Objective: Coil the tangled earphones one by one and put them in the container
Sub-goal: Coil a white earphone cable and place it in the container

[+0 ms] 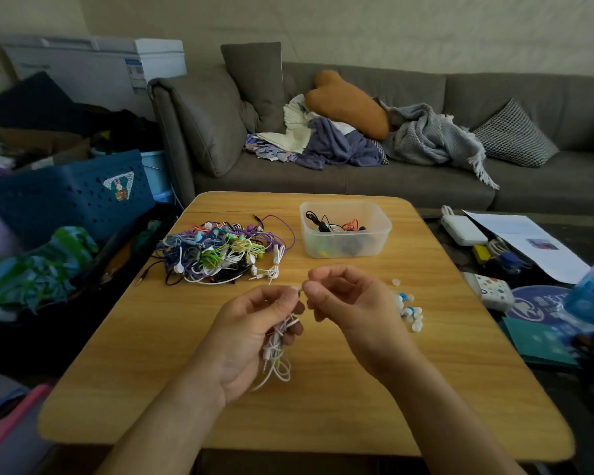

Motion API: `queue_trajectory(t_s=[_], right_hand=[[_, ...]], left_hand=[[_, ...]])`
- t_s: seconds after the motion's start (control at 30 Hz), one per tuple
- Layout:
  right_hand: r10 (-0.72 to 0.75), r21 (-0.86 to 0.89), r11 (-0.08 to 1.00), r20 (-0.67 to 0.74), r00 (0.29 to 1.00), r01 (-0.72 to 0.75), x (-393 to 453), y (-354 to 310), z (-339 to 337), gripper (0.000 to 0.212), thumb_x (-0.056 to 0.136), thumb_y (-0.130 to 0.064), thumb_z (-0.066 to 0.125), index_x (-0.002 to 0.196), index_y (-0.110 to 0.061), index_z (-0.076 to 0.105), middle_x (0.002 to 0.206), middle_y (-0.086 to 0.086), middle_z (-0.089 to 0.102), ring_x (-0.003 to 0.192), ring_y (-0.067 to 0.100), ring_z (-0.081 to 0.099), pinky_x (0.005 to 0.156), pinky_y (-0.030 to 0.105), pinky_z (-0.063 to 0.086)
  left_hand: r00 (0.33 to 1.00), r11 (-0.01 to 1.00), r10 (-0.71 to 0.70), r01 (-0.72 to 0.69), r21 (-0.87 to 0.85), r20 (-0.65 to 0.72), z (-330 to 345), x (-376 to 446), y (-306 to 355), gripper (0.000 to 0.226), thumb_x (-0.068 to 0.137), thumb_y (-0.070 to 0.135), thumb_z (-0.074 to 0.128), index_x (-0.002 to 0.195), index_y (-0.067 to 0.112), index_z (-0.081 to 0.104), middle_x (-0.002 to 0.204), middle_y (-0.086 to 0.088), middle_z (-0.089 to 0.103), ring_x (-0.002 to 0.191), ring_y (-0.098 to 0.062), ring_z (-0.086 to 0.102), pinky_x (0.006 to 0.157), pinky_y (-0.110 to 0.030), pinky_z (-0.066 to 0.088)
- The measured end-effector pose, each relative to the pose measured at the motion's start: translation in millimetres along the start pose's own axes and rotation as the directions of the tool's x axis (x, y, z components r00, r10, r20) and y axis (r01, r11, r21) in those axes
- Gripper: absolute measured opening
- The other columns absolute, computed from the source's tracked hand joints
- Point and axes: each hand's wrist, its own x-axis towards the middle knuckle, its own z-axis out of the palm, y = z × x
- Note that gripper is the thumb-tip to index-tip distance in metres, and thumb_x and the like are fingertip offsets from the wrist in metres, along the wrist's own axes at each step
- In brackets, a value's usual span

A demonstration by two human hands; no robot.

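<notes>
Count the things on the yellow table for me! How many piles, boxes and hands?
Tangled earphone pile: 1
Clear container: 1
Heap of little ear tips: 1
White earphones held in the left hand: 1
Hands, counting the right hand: 2
Total: 6

The rounded wooden table carries a tangled pile of multicoloured earphones toward eleven o'clock and a clear plastic container toward one o'clock, the two near each other yet apart. Coiled black and red earphones lie inside the container. Small white and blue ear tips lie scattered on the table at three o'clock. Above the table's middle the left hand holds a bundle of white earphone cord, with the right hand just beside it at its three o'clock. A grey fabric sofa stands behind the table at twelve o'clock, and a blue perforated plastic crate sits off the table at ten o'clock.
</notes>
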Motion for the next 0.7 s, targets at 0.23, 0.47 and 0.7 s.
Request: queue_trajectory(t_s=[0.23, 0.47, 0.7], right_hand=[[0.270, 0.421, 0.874, -0.005, 0.963, -0.243, 1.1, -4.1, -1.3, 0.027, 0.064, 0.000, 0.073, 0.090, 0.005, 0.071, 0.086, 0.018, 0.074, 0.071, 0.020, 0.072, 0.068, 0.025, 0.060], [0.340, 0.320, 0.890, 0.012, 0.940, -0.326, -1.8, -2.4, 3.3, 0.026, 0.064, -0.012, 0.076, 0.090, -0.006, 0.075, 0.085, 0.010, 0.074, 0.075, 0.016, 0.068, 0.062, 0.023, 0.054], [0.313, 0.324, 0.895, 0.034, 0.949, -0.307, -2.3, 0.4, 6.7, 0.022, 0.064, -0.009, 0.077, 0.086, -0.005, 0.077, 0.085, 0.013, 0.074, 0.074, 0.017, 0.070, 0.063, 0.022, 0.055]], left_hand=[[0.937, 0.897, 0.345, -0.312, 0.312, -0.056, 0.6, -1.0, -5.3, 0.026, 0.072, 0.018, 0.074, 0.096, 0.009, 0.070, 0.072, -0.003, 0.068, 0.062, -0.015, 0.064, 0.060, -0.027, 0.052], [0.871, 0.794, 0.491, -0.444, 0.415, -0.010, 1.2, -1.3, -7.9, 0.015, 0.079, 0.000, 0.073, 0.092, 0.002, 0.067, 0.073, -0.004, 0.071, 0.059, -0.014, 0.064, 0.052, -0.017, 0.049], [0.798, 0.702, 0.602, -0.512, 0.494, -0.028, -0.1, 0.7, -10.1, 0.011, 0.078, 0.003, 0.075, 0.085, 0.007, 0.068, 0.076, -0.011, 0.071, 0.060, -0.017, 0.067, 0.058, -0.027, 0.055]])
